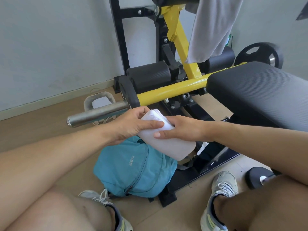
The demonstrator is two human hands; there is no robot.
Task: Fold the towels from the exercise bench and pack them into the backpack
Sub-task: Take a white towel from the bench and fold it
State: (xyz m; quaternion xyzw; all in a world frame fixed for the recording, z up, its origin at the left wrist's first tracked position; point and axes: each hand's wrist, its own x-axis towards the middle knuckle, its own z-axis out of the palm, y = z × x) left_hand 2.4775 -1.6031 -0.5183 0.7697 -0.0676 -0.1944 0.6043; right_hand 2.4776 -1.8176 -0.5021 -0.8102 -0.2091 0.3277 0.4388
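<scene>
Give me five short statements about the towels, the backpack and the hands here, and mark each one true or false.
1. Both hands hold a folded white towel. True: the left hand and right hand grip it.
2. The backpack is red. False: it is teal.
3. A grey towel hangs over the exercise bench frame. True.
4. The backpack lies on the bench pad. False: it sits on the floor.
5. The white towel is spread out flat. False: it is folded into a compact bundle.
</scene>
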